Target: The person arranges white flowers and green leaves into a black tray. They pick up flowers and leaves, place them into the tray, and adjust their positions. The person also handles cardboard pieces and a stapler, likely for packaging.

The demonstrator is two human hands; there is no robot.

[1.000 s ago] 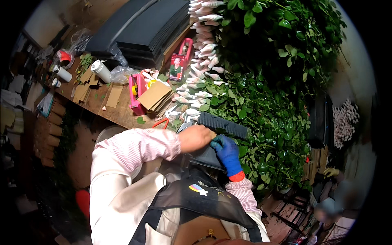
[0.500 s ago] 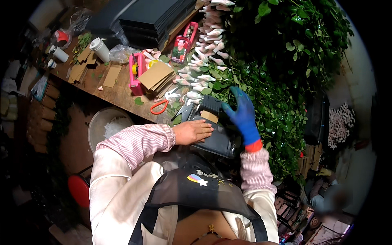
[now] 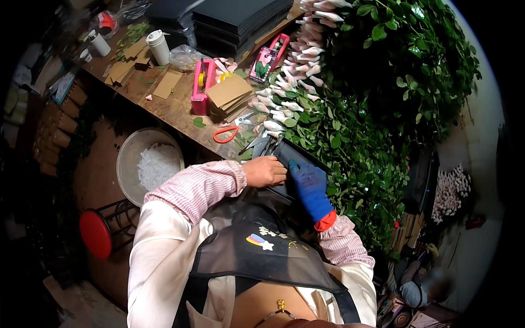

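Close in front of me, at the table's near corner, lies a black wrapping sheet (image 3: 292,155), turned up along its far edge. My bare left hand (image 3: 266,171) is closed on the sheet's near left side, with the fingers curled and their tips hidden. My right hand (image 3: 310,185), in a blue glove with a red cuff, grips the right side with bent fingers. Orange-handled scissors (image 3: 226,134) rest just beyond my left hand. Pale pink rosebuds in white sleeves (image 3: 273,127) lie past the sheet, their leafy stems (image 3: 355,147) stretching right.
On the wooden table (image 3: 156,112) stand a pink tape dispenser (image 3: 200,101), stacked brown cards (image 3: 229,94), a phone (image 3: 263,64), a white cup (image 3: 158,47) and black sheet stacks (image 3: 240,22). Below left are a bucket (image 3: 123,169) and red stool (image 3: 95,234). Another person (image 3: 418,287) is at lower right.
My right hand has come down and left onto the black sheet. My left hand's flat fingers have curled. The brown card piece seen between my hands is now out of sight.
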